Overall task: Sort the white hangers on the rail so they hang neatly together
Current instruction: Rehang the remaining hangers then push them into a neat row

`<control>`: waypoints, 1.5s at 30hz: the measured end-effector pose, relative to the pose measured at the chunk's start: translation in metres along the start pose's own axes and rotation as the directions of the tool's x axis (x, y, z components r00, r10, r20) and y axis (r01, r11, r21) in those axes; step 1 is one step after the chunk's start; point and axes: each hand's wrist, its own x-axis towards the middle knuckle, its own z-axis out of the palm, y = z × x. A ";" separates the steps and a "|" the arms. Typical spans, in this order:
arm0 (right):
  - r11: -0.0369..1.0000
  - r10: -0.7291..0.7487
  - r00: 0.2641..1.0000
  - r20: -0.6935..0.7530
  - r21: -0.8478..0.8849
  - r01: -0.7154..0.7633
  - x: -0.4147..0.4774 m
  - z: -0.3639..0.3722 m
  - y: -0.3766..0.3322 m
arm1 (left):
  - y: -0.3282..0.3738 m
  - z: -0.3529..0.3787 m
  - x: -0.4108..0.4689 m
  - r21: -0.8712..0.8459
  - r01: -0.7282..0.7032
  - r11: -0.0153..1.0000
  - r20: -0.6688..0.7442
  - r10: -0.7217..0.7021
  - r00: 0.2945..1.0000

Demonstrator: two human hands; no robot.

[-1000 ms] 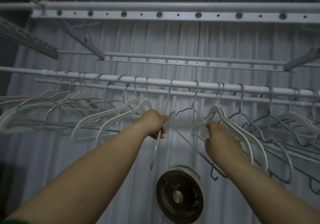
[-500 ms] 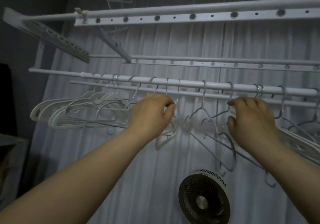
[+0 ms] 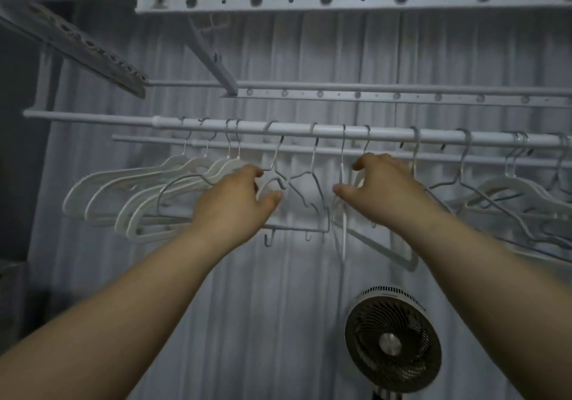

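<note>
Two hands are held beneath the rail (image 3: 387,133), the left hand (image 3: 235,207) and right hand (image 3: 387,195) with fingers (image 3: 254,171) parted, gripping nothing; white hangers (image 3: 213,169) are bunched just left of the left fingers; wire hangers (image 3: 313,158) hang between both sets, likely to be cleared so the whites close up.

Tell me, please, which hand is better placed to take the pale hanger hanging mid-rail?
Probably the right hand: its fingers curl by the neck of that hanger, while the left hand sits further left, by the bunched white hangers.
</note>
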 end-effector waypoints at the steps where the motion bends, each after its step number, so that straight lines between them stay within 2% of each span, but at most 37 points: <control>1: 0.999 0.029 0.999 0.025 -0.014 -0.029 0.001 0.004 -0.003 | -0.002 0.003 0.002 0.029 -0.007 1.000 0.037 0.006 0.999; 3: 0.995 0.090 0.994 0.055 -0.041 -0.088 0.003 0.012 -0.007 | -0.009 0.010 0.008 0.068 -0.042 0.997 0.081 0.036 0.996; 7: 0.978 0.181 0.979 0.091 -0.124 -0.169 0.003 0.022 -0.005 | -0.023 0.022 0.011 0.020 -0.089 0.996 0.130 0.086 0.988; 10: 0.966 0.222 0.969 0.110 -0.161 -0.203 0.004 0.026 -0.001 | -0.028 0.022 0.013 0.016 -0.113 0.993 0.080 0.111 0.991; 14: 0.953 0.255 0.964 0.078 -0.187 -0.237 0.005 0.027 0.005 | -0.030 0.021 0.016 0.092 -0.133 0.987 -0.003 0.134 0.991; 22: 0.932 0.136 0.991 0.001 -0.339 -0.128 0.008 0.030 0.029 | -0.016 0.027 0.022 0.220 -0.117 0.969 -0.039 0.128 0.991; 26: 0.925 0.123 0.992 -0.013 -0.361 -0.119 0.009 0.027 0.042 | -0.005 0.031 0.019 0.275 -0.095 0.957 -0.021 0.105 0.994; 35: 0.900 0.132 0.990 -0.048 -0.412 -0.140 0.005 0.020 0.067 | 0.023 0.030 0.046 0.281 -0.105 0.954 -0.046 0.123 0.991; 42: 0.892 0.110 0.992 -0.069 -0.433 -0.129 0.004 0.019 0.076 | 0.049 0.032 0.078 0.250 0.021 0.968 0.088 -0.044 0.995; 45: 0.897 0.085 0.993 -0.081 -0.427 -0.112 0.003 0.019 0.079 | 0.049 0.044 0.073 0.267 0.008 0.964 0.157 -0.052 0.986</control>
